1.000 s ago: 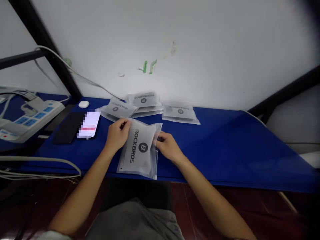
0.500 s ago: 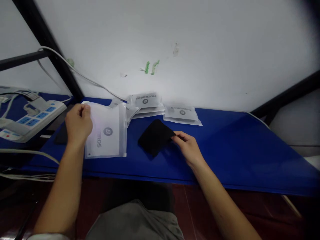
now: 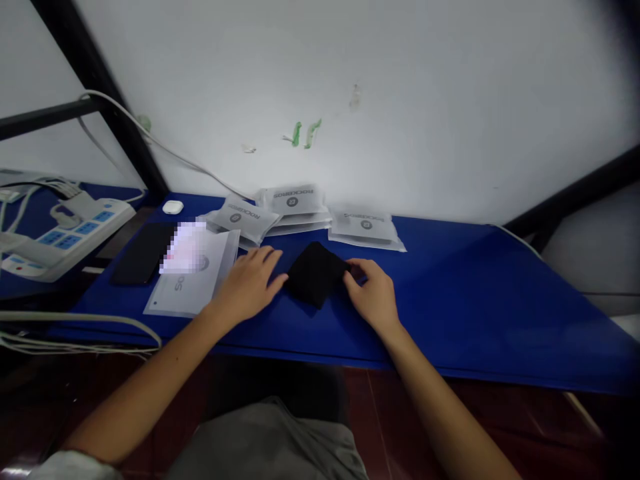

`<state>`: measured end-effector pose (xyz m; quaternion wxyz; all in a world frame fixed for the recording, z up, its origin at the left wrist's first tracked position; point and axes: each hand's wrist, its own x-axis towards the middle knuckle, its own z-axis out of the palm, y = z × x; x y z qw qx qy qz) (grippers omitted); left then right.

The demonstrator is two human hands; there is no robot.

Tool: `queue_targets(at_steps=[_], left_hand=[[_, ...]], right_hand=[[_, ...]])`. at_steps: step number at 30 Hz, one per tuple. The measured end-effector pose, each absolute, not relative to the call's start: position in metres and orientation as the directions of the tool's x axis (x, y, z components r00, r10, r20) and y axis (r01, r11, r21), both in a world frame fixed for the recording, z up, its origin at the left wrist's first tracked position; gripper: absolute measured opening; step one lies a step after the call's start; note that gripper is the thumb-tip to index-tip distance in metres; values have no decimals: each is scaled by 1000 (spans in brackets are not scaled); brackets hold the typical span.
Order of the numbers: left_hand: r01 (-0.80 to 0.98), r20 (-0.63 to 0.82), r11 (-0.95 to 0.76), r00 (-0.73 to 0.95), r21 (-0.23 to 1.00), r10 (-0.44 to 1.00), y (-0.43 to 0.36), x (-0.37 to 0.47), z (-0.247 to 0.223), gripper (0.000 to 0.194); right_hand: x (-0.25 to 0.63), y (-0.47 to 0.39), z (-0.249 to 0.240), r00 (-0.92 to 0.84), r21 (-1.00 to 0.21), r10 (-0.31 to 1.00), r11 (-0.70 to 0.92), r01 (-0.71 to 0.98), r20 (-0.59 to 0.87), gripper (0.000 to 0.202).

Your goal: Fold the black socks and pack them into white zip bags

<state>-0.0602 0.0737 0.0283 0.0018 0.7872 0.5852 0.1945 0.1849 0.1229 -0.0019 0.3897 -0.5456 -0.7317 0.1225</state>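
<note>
A folded black cloth [image 3: 316,273] lies on the blue tabletop in front of me. My right hand [image 3: 373,293] pinches its right corner between thumb and fingers. Just left of the cloth, my left hand [image 3: 253,283] is open, fingers apart, its thumb near the cloth's edge. Under and left of that hand lies a frosted zip bag [image 3: 187,300] with a printed logo, flat on the table. Part of the bag is covered by a blurred, pixelated patch.
Several filled ROCKBROS bags, among them one at the back middle [image 3: 295,201] and one further right [image 3: 367,227], lie along the wall. At the left are a dark flat object [image 3: 140,257], a white earbud case [image 3: 173,207], a power strip [image 3: 75,233] and loose cables [image 3: 85,320].
My left hand has let go of the zip bag, leaving it flat at the left, and moved right beside the black cloth. The right hand still pinches the cloth's corner.
</note>
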Motion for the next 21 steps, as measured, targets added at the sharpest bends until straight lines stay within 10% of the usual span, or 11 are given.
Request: queue_targets(at_steps=[21], left_hand=[[926, 469, -344, 236, 158, 851, 64, -26, -3, 31]], right_hand=[[170, 105, -5, -322, -392, 796, 551, 737, 513, 10]])
